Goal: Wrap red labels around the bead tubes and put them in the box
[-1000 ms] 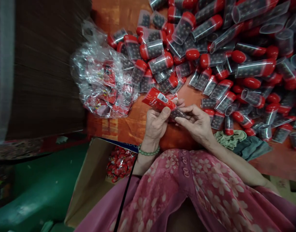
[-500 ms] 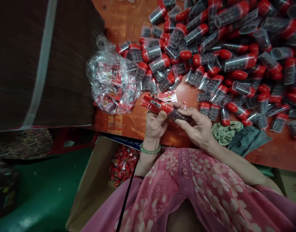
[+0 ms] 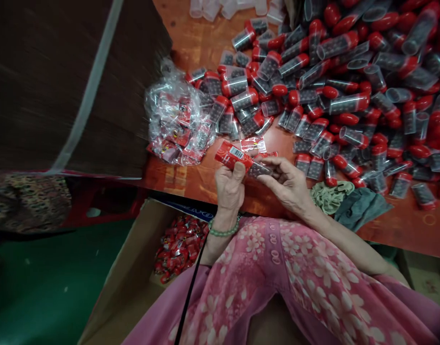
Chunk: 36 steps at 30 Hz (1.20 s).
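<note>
Head camera view, items as lying: one red printed wrapper (image 3: 229, 155), barcode side showing, is slanting over the near edge of an orange table (image 3: 176, 179). The left hand (image 3: 230, 187), a green bead bracelet (image 3: 223, 233) circling its wrist, is holding the wrapper, thumb on top. One clear tube of dark beads (image 3: 260, 168) is projecting from the wrapper's right end; the right hand (image 3: 289, 184) is pinching it between thumb and fingers. One red-and-white packet (image 3: 253, 143) is lying flat just beyond.

Left: a clear plastic bag (image 3: 158, 100) is holding red packets; a large dark box (image 3: 43, 96) with a pale strap is standing farther left. Far and right: many red-capped tubes (image 3: 349, 103) are lying heaped. Far edge: translucent cups (image 3: 230, 7) are lying grouped. Near right: a pale green cloth (image 3: 329, 196) is touching a grey-green cloth (image 3: 363, 208). Near left, below the tabletop: an open cardboard box (image 3: 122, 273) is containing small red packets (image 3: 176, 247).
</note>
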Tool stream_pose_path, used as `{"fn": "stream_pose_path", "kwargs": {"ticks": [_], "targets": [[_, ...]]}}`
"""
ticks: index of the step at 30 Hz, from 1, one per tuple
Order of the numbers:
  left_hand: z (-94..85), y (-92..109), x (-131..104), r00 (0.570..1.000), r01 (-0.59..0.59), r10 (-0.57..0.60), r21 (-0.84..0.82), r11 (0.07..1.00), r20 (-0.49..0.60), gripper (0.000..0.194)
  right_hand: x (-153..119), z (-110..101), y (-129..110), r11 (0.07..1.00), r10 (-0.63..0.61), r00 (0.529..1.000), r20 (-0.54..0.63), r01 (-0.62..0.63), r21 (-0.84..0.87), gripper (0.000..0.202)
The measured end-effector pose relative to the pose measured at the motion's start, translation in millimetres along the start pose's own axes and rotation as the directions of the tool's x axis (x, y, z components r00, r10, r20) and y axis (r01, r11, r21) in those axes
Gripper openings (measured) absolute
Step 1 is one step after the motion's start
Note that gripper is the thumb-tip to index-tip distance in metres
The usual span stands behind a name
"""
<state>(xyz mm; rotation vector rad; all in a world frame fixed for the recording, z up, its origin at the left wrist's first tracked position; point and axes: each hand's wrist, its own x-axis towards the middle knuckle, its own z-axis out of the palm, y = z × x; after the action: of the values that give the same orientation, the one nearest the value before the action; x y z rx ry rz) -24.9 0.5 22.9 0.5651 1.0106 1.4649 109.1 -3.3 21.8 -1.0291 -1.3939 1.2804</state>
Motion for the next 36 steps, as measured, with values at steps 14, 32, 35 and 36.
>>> {"fn": "stream_pose_path", "kwargs": {"ticks": [14, 32, 35, 36], "targets": [[1.5, -1, -15, 0.999, 0.027, -0.021, -0.190, 0.981, 0.037, 0.037, -14, 2, -3, 0.953, -0.210, 0.976, 0.058, 0.218, -0.209, 0.049], [7.9, 6, -44, 0.978, -0.019, 0.030, -0.053, 0.998, 0.205, 0.052, -36, -8, -19, 0.970, 0.103, 0.995, 0.011, -0.103, 0.219, 0.036], [13.9, 4, -45, 0.986, -0.021, 0.030, -0.055, 0.998, 0.162, 0.050, -35, -6, -18, 0.982, 0.051, 0.998, -0.028, -0.045, 0.183, 0.036], [15.8, 3, -46, 0.987, -0.016, 0.024, -0.053, 0.998, 0.157, 0.049, -35, -6, -18, 0.980, 0.056, 0.998, -0.023, -0.050, 0.195, 0.036]]}}
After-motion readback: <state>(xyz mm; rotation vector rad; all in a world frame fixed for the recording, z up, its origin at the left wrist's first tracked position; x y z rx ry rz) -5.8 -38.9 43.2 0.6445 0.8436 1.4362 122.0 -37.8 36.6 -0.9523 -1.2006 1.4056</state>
